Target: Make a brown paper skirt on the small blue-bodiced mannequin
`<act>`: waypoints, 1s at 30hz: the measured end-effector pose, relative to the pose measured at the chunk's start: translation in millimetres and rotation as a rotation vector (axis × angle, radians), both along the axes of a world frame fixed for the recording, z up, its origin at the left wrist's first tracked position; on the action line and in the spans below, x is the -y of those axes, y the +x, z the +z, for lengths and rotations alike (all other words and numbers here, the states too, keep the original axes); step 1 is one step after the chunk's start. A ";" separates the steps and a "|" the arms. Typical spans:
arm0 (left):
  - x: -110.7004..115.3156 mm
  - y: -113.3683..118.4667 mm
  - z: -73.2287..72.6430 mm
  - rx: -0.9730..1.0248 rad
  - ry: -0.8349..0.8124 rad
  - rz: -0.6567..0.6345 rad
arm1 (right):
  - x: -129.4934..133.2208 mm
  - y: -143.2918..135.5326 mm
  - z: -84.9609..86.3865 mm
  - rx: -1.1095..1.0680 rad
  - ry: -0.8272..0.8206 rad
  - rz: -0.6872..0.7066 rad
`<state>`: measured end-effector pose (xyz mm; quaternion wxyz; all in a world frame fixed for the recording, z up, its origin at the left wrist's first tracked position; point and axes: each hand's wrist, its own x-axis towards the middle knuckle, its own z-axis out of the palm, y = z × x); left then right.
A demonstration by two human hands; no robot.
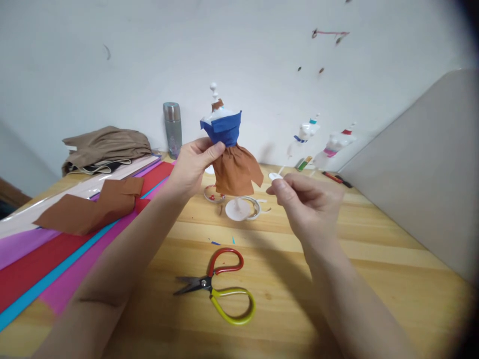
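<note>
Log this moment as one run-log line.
left hand: pinching mannequin waist | right hand: closed, apart | scissors: on table

Left hand (194, 162) pinches mannequin (229, 149) waist; right hand (305, 199) closed beside; scissors (220, 286) on table (374, 259).

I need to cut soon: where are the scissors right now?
In the head view the scissors lie flat on the wooden table, low and centre between the two forearms, nearer than the small mannequin held by the left hand.
</note>
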<state>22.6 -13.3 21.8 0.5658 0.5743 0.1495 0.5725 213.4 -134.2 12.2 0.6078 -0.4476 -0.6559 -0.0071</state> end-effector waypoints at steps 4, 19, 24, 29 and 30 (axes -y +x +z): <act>-3.0 -1.8 -0.3 0.052 -0.032 -0.054 | -5.7 0.6 0.3 -0.197 -0.026 -0.076; -1.2 -1.7 0.5 0.060 -0.063 -0.030 | -23.7 -21.1 -12.4 -0.851 -0.703 0.673; -1.7 -3.1 0.3 0.035 -0.081 -0.017 | -25.4 -26.4 -15.9 -0.841 -0.759 0.694; -3.9 -7.6 1.4 0.003 -0.056 -0.006 | -30.4 -19.7 -24.2 -0.719 -0.684 0.538; -4.2 -8.2 1.6 -0.003 -0.049 0.002 | -30.4 -17.7 -25.6 -0.693 -0.592 0.456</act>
